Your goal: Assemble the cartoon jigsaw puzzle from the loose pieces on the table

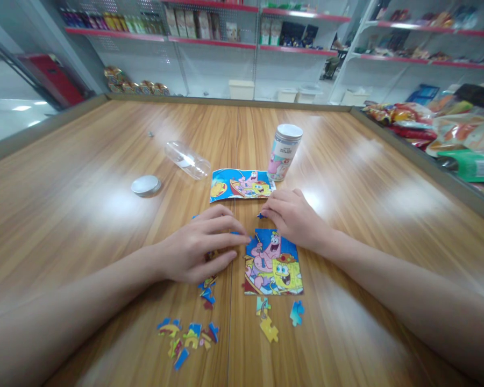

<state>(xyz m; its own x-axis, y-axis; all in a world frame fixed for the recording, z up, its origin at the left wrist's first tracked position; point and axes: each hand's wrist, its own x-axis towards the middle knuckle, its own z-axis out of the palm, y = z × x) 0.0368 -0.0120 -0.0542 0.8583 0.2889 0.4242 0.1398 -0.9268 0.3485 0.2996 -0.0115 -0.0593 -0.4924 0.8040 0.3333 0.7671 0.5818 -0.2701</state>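
Jigsaw puzzle [274, 269] sits partly joined, lower centre-right of the frame; right hand [292, 215] grips a blue piece [261, 216], left hand [204, 244] loosely spread. Piece-fitting seems underway; next likely calls for edge alignment.

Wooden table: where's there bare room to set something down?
The tabletop is bare between the printed can and the right rim, and left of the round lid. It's crowded around the left hand and right hand: loose pieces, joined puzzle, picture sheet.

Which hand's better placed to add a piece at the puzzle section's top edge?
Right, probably: the right hand pinches a blue piece just beyond the puzzle section; the left hand is near its left edge.
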